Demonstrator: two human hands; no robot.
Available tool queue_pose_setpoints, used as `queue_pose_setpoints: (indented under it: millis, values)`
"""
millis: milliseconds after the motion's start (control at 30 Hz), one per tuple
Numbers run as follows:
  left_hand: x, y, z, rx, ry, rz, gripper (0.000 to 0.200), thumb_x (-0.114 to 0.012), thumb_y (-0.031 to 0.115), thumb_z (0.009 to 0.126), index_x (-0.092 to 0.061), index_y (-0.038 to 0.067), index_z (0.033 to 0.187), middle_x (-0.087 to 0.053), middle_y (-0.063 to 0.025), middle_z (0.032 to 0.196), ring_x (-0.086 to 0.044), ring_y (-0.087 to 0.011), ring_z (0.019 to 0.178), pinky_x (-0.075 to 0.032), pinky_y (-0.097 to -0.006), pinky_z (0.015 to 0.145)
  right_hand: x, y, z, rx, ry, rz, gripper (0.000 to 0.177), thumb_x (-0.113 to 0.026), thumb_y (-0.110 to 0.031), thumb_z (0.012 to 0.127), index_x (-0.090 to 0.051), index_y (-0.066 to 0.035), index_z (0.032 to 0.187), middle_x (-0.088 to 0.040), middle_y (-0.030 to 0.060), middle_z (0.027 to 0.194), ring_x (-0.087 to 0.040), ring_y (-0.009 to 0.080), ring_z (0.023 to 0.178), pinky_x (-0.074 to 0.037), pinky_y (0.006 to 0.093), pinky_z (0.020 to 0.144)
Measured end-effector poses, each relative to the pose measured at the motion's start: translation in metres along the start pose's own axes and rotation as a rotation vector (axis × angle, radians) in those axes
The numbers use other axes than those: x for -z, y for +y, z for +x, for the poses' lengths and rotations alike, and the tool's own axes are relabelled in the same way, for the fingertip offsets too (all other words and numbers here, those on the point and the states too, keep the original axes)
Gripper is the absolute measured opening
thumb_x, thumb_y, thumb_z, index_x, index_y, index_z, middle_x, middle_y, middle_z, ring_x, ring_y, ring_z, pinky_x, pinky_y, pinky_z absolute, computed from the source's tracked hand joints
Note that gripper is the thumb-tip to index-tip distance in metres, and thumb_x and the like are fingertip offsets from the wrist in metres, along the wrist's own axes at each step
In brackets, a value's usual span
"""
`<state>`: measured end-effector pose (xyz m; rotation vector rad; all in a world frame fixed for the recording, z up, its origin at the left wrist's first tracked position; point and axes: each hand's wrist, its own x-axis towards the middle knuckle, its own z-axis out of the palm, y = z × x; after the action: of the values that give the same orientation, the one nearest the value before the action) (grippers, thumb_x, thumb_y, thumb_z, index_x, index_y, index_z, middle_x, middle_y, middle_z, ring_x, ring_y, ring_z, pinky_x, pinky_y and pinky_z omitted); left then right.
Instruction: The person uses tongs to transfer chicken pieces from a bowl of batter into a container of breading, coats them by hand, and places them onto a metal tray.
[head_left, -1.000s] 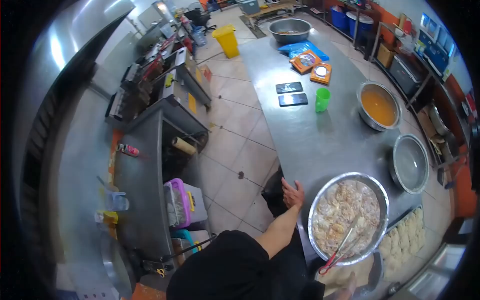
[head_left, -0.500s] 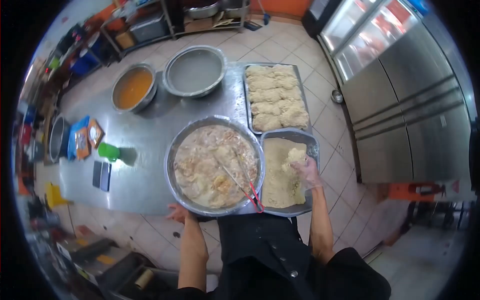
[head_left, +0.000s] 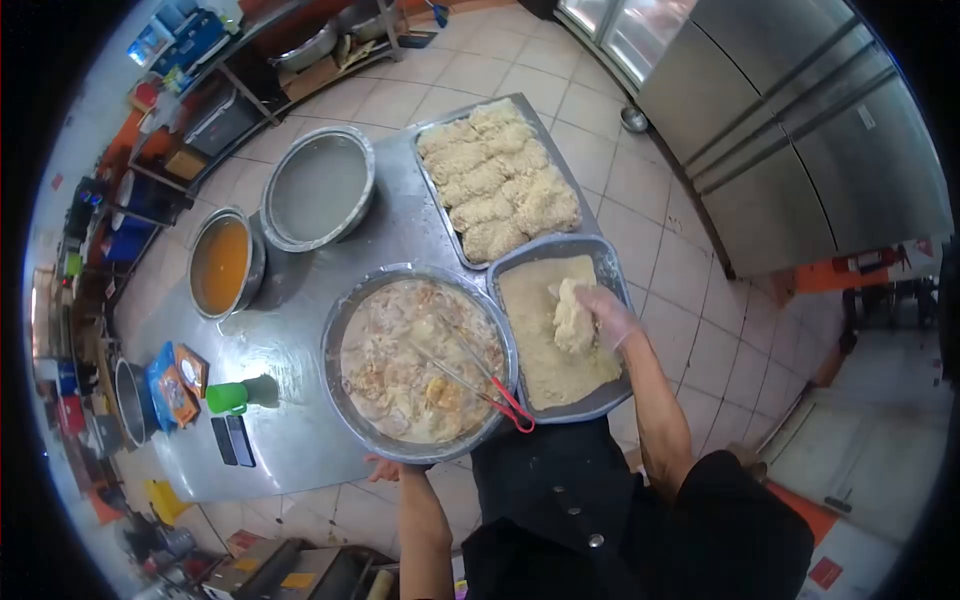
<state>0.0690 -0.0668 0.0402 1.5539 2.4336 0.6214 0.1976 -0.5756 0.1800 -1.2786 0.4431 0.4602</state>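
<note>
Shifted since the frame half a second earlier: the right hand [head_left: 606, 318] and its load have come from the far right corner of the grey rectangular metal tray of pale breading crumbs [head_left: 612, 272] toward the tray's middle, while the left hand [head_left: 385, 468] stays at the near edge of the steel table [head_left: 290, 440].

The right hand's fingers are curled around a crumb-coated lump of chicken [head_left: 572, 315], held just above the crumb bed. The lump lies on the hand's left side, toward the wide round steel bowl of wet marinated chicken [head_left: 400, 365]. Its long axis runs away from the person, toward the steel tray of already coated pieces [head_left: 500, 180] just beyond.

Red-handled metal tongs [head_left: 478, 378] rest across the bowl. The left hand is well apart from the lump and partly hidden under the bowl's rim, so whether it is open or closed cannot be told.
</note>
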Motion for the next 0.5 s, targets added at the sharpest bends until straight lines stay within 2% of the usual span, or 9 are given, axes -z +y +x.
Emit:
queue_pose_setpoints:
  millis: [67,100,167,233,300,333,400,433,500]
  values:
    - [-0.001,-0.003,0.0,-0.029,0.002,0.003,0.069,-0.051,0.057,0.096,-0.04,0.007,0.142,-0.072,-0.023,0.095,-0.07,-0.0449,0.088,-0.054,-0.0554,0.076,0.004,0.003,-0.001,-0.141,-0.062,0.213,0.046,-0.072,-0.032,0.094,-0.063,-0.001,0.125,-0.069,0.0081,0.115,-0.066,0.017,0.103,-0.053,0.0328,0.088]
    - [-0.002,-0.002,0.0,-0.038,-0.001,0.007,0.069,-0.051,0.057,0.096,-0.04,0.007,0.142,-0.072,-0.023,0.095,-0.07,-0.0449,0.088,-0.054,-0.0554,0.076,0.005,0.005,-0.005,-0.147,-0.057,0.21,0.046,-0.072,-0.032,0.094,-0.063,-0.001,0.125,-0.069,0.0081,0.115,-0.066,0.017,0.103,-0.053,0.0328,0.088]
    - [-0.001,-0.002,-0.002,-0.031,-0.007,0.01,0.068,-0.051,0.057,0.096,-0.041,0.007,0.142,-0.072,-0.023,0.095,-0.07,-0.0448,0.088,-0.054,-0.0553,0.076,0.002,0.003,0.001,-0.139,-0.116,0.01,0.044,-0.073,-0.025,0.093,-0.061,-0.002,0.128,-0.069,0.0075,0.116,-0.067,0.0174,0.102,-0.054,0.0326,0.088]
    - [-0.004,-0.001,0.001,-0.03,-0.007,0.011,0.068,-0.051,0.056,0.096,-0.041,0.007,0.142,-0.072,-0.0229,0.095,-0.07,-0.0448,0.088,-0.054,-0.0553,0.076,0.002,-0.027,0.0,-0.199,-0.153,-0.032,0.044,-0.073,-0.022,0.093,-0.06,-0.001,0.13,-0.069,0.0083,0.12,-0.067,0.0173,0.104,-0.054,0.0323,0.091]
    - [-0.006,0.0,0.002,-0.025,-0.012,0.007,0.068,-0.051,0.056,0.096,-0.041,0.007,0.142,-0.072,-0.0229,0.095,-0.07,-0.0448,0.088,-0.054,-0.0552,0.076,0.001,-0.059,0.01,-0.166,-0.336,-0.447,0.042,-0.074,-0.022,0.093,-0.062,0.001,0.126,-0.07,0.0105,0.118,-0.068,0.0168,0.104,-0.055,0.0324,0.09]
    - [-0.003,-0.001,0.0,-0.023,-0.015,0.008,0.068,-0.051,0.056,0.096,-0.041,0.007,0.142,-0.072,-0.0228,0.095,-0.07,-0.0448,0.088,-0.054,-0.0552,0.076,-0.005,-0.084,0.017,-0.159,-0.343,-0.451,0.042,-0.074,-0.022,0.093,-0.062,0.001,0.126,-0.07,0.0105,0.118,-0.068,0.0168,0.104,-0.055,0.0324,0.09]
    - [-0.002,-0.003,0.002,-0.017,-0.023,0.01,0.068,-0.051,0.056,0.096,-0.041,0.007,0.142,-0.072,-0.0228,0.095,-0.07,-0.0448,0.088,-0.054,-0.0552,0.076,-0.017,-0.136,0.038,-0.007,-0.614,-0.762,0.053,-0.074,-0.037,0.092,-0.064,0.005,0.123,-0.072,0.0142,0.112,-0.07,0.0224,0.099,-0.056,0.0349,0.088]
    - [-0.002,-0.004,0.004,-0.018,-0.025,0.011,0.068,-0.051,0.056,0.096,-0.041,0.007,0.142,-0.072,-0.0228,0.095,-0.07,-0.0448,0.088,-0.054,-0.0552,0.076,-0.021,-0.152,0.056,-0.005,-0.621,-0.763,0.053,-0.074,-0.037,0.092,-0.064,0.005,0.123,-0.072,0.0142,0.112,-0.07,0.0224,0.099,-0.056,0.0349,0.088]
    - [-0.003,-0.004,0.004,-0.011,-0.025,0.013,0.068,-0.051,0.056,0.096,-0.041,0.006,0.142,-0.072,-0.0227,0.095,-0.07,-0.0448,0.088,-0.054,-0.0551,0.076,-0.04,-0.186,0.096,0.191,-0.603,-1.165,0.065,-0.072,-0.05,0.089,-0.065,0.008,0.119,-0.073,0.016,0.106,-0.07,0.0269,0.095,-0.056,0.0376,0.085]
